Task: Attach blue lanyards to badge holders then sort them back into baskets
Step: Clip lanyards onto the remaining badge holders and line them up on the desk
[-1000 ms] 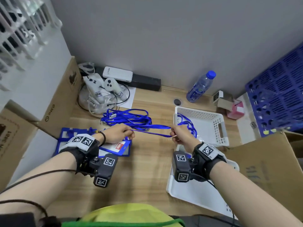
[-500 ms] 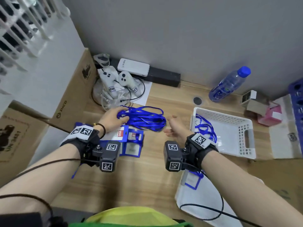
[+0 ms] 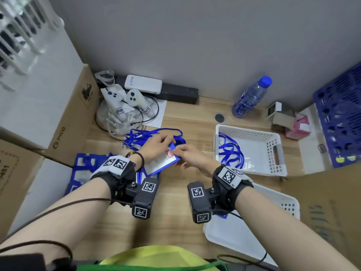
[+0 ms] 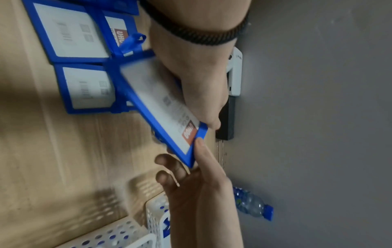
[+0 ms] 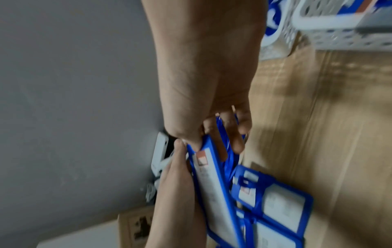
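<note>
A blue-framed badge holder [image 3: 163, 162] with a white card and a red label is tilted above the desk, lifted between both hands. My left hand [image 3: 162, 142] grips its far long side, thumb along the edge [image 4: 212, 123]. My right hand [image 3: 180, 151] pinches the red-label corner, thumb on top [image 5: 191, 141] and fingers beneath. A loose heap of blue lanyards [image 3: 144, 136] lies on the wood just behind my hands. Several more badge holders [image 3: 82, 173] lie flat at the left, seen close in the left wrist view [image 4: 84, 87]. No lanyard is visibly clipped to the held holder.
A white basket [image 3: 277, 153] at the right holds a blue lanyard [image 3: 230, 153]. A second white basket [image 3: 283, 204] sits near my right forearm. Controllers [image 3: 121, 106], a water bottle [image 3: 250, 98], small boxes [image 3: 293, 122], a blue crate [image 3: 340, 118] and cardboard boxes [image 3: 66, 122] ring the desk.
A second ago both hands stretched one lanyard between them. It then went onto the heap and my right hand was free. Now both hands hold a badge holder raised off the desk.
</note>
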The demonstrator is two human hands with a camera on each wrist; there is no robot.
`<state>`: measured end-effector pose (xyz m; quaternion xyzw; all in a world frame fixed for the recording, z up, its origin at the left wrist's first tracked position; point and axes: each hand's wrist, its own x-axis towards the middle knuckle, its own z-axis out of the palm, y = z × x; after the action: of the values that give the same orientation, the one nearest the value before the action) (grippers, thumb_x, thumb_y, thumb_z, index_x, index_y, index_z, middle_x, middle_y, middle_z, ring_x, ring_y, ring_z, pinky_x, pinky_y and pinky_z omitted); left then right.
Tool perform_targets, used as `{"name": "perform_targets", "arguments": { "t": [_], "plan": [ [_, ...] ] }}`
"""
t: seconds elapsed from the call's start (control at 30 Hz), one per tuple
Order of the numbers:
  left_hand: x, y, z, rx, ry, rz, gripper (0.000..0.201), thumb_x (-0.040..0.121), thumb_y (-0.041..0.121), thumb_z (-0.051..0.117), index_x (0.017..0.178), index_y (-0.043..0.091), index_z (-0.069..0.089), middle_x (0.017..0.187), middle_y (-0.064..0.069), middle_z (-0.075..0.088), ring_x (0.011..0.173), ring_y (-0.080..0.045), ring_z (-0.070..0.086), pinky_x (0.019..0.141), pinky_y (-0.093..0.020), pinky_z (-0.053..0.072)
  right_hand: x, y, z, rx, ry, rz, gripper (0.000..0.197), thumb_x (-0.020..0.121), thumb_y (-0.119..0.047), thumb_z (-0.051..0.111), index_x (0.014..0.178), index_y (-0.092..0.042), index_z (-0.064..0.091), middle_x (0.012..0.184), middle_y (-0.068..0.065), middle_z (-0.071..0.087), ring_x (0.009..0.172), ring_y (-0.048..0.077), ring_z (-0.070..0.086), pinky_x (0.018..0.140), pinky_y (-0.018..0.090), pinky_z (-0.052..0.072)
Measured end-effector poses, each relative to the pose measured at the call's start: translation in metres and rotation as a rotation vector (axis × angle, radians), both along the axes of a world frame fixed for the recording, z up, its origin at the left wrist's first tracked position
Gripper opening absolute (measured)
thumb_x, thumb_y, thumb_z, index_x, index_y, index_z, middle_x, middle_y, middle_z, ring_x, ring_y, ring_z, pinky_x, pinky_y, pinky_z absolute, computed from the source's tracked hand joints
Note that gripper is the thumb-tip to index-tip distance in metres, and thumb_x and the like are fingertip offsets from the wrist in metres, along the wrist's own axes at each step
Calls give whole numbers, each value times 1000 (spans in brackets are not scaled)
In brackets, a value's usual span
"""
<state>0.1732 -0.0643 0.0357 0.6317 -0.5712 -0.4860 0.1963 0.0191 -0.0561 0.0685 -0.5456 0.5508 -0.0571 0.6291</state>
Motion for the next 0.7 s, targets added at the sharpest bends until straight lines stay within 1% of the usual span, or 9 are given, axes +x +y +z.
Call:
{"name": "perform_targets", "arguments": {
  "t": [0.1,0.17,0.23,0.3,0.37,0.47,0.53,0.6,0.7],
  "plan": [
    [-18,11,8,165,172,-143,14,98,36,50,96,25,58,86,10,63,77,-9,60,62,-13,44,-28,1,-2,-99,79,-152,25,100,-22,39,93,-14,62,86,4,61,62,11,56,53,19,40],
    [-27,17,6,290,263,-211,21,96,34,55,113,21,57,100,4,69,87,-12,67,68,-19,51,-47,5,-4,-102,112,-207,26,100,-23,40,102,-12,64,83,0,62,64,8,56,53,17,41],
    [-36,18,3,288,263,-232,25,96,33,56,116,18,59,102,0,69,87,-14,67,69,-22,51,-64,11,-7,-48,90,-233,25,101,-25,43,106,-13,64,82,-2,64,62,8,56,51,16,41],
    [-44,16,0,224,260,-168,23,97,30,54,113,14,61,98,0,68,82,-13,64,68,-21,50,-82,16,-11,1,37,-311,23,100,-22,45,107,-10,63,80,2,63,58,11,55,50,19,39],
    [-49,12,-2,181,258,-42,21,99,29,51,110,14,60,95,-1,67,81,-15,64,63,-22,51,-100,17,-14,5,23,-438,18,98,-17,47,100,-7,62,76,5,60,53,11,53,50,20,38],
    [-56,5,-2,206,291,130,19,100,30,47,111,17,56,92,0,64,76,-15,63,51,-26,50,-123,14,-19,-43,66,-622,17,97,-10,45,95,-6,61,72,6,55,48,12,50,45,20,40],
    [-61,0,-2,244,305,202,19,101,30,45,113,19,54,96,0,63,77,-14,62,52,-28,50,-136,10,-26,-59,100,-701,17,95,-8,45,94,-7,62,71,6,55,50,15,48,45,22,39],
    [-68,-5,-2,289,328,226,19,101,26,44,117,19,52,100,0,62,80,-15,62,55,-30,51,-145,5,-33,-56,125,-729,19,96,-9,44,96,-10,62,73,6,56,53,15,48,48,25,40],
    [-75,-13,-3,340,343,201,25,96,13,43,119,20,49,98,2,63,83,-15,62,57,-30,51,-151,-5,-42,-69,165,-685,23,96,-8,40,99,-12,62,76,4,57,60,16,49,57,28,44]
  ]
}}
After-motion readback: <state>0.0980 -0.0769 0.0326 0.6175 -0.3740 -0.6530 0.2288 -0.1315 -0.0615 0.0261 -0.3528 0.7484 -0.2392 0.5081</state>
